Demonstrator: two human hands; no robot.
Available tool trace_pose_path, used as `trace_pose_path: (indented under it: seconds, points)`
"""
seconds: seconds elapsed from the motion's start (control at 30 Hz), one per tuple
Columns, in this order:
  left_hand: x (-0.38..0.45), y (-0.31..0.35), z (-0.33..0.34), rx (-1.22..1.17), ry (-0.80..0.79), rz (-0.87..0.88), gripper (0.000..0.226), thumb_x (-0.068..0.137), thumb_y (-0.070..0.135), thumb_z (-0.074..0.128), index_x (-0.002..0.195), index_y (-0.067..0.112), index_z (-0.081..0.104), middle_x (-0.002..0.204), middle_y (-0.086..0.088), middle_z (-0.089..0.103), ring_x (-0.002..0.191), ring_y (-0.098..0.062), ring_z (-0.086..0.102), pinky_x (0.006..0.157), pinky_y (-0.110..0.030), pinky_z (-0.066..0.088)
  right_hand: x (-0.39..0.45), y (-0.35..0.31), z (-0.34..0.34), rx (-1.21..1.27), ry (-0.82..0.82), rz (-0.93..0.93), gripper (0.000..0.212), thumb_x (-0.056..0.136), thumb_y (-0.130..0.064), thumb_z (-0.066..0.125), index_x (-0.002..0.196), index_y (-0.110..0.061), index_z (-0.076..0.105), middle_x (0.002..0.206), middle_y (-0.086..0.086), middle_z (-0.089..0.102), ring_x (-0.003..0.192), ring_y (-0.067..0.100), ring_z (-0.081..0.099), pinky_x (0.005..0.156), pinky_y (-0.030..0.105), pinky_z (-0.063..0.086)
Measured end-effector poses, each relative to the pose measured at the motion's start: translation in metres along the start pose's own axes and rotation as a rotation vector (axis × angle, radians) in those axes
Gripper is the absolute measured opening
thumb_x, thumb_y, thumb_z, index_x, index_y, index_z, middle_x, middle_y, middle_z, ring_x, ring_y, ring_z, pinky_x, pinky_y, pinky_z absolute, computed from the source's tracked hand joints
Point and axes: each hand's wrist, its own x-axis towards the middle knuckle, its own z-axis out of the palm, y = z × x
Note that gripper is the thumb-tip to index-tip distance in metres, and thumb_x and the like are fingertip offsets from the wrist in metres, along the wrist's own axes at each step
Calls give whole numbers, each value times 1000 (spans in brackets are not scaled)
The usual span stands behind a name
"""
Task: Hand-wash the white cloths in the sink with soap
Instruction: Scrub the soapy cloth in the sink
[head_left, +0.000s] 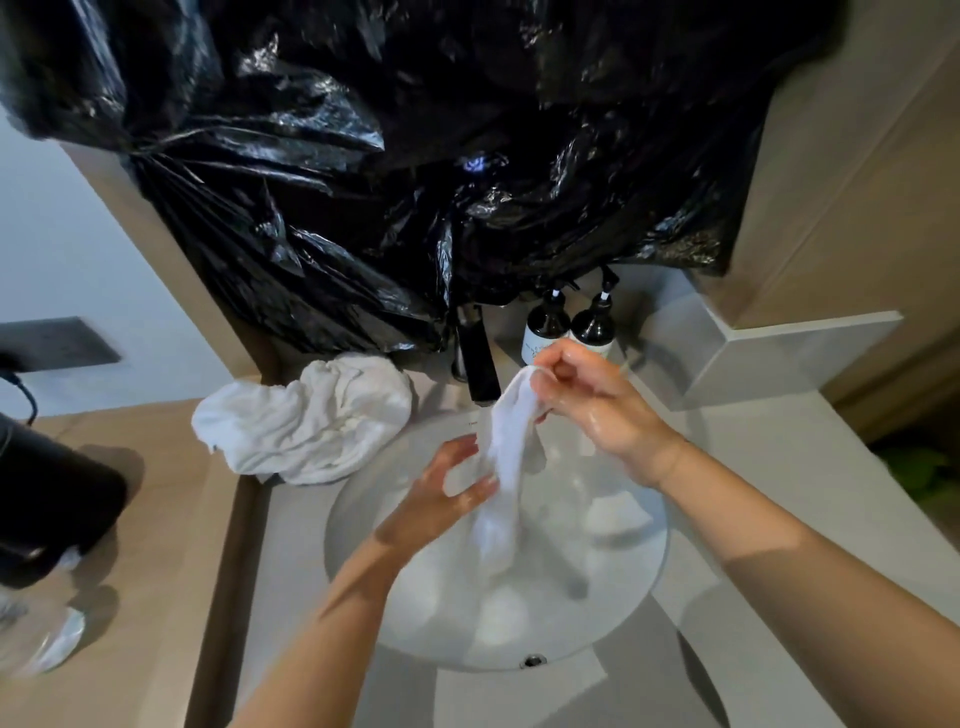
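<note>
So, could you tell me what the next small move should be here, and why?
Probably close the left hand around the hanging white cloth and rub it: the right hand pinches its top above the round white sink, while the left fingers lie open beside it.

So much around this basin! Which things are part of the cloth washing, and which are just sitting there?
Part of the washing:
- wet white cloth, top held by the right hand, lower part touched by the left hand
- sink
- tap
- two pump bottles, possibly soap
- crumpled white cloths waiting on the counter

Just lying about:
- black plastic sheeting
- dark object at left
</note>
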Motion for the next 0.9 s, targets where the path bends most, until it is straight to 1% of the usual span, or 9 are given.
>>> trace_pose_path:
  seconds: [0.1,0.2,0.37,0.5,0.6,0.7,0.77,0.8,0.9]
  points:
    - [-6,-17,23,-121,-222,-102,63,85,38,73,137,32,37,133,17,51,122,-1,50,90,-9,45,3,-18,-6,109,45,-37,25,86,-30,63,92,-8,52,81,11,53,77,15,53,73,23,47]
    - [3,-28,43,-2,-118,-147,67,75,53,76,133,33,50,126,11,62,115,-12,59,98,-34,50,5,-21,-15,99,125,-38,29,80,-36,66,90,-12,54,80,7,55,76,16,54,73,24,48]
    - [17,-32,38,130,-12,-179,35,89,35,69,112,11,62,104,0,65,96,-17,61,80,-27,42,2,-1,-40,-13,326,-25,15,83,-22,59,86,-10,52,75,4,55,68,8,55,65,18,48]
    - [8,-30,18,129,33,-53,27,82,30,75,75,17,53,74,6,51,65,-4,46,66,-26,38,-10,42,-58,-228,317,76,26,78,-36,64,78,-14,51,66,0,48,60,4,44,59,16,38]
    - [14,-23,8,255,14,17,20,80,29,76,84,20,59,81,12,53,70,3,47,68,-16,43,-28,96,-59,-486,285,192,24,88,-24,67,76,-14,50,63,-6,42,55,2,38,57,16,35]
    - [27,-34,14,372,29,97,20,78,23,79,80,9,65,79,6,55,71,1,50,66,-22,42,-40,145,-52,-709,307,317,30,90,-16,66,70,-22,45,61,-7,46,58,9,44,62,30,35]
    - [35,-46,28,458,-77,24,27,79,24,78,96,5,69,96,-3,60,90,-12,58,79,-25,42,-42,166,-44,-827,238,407,14,93,-18,61,81,-16,54,80,3,57,74,21,56,67,29,35]
    - [38,-54,35,506,-134,-52,38,81,31,76,112,12,66,113,-1,56,109,-15,55,90,-24,39,-42,176,-41,-964,151,463,12,94,-20,57,99,-9,58,101,9,59,93,26,58,75,29,37]
    - [38,-78,50,658,-145,-212,88,77,48,74,150,35,26,154,8,22,144,-15,20,117,-35,17,-42,204,-32,-1280,-174,547,70,94,-29,53,151,-5,19,158,13,17,144,27,23,113,30,27]
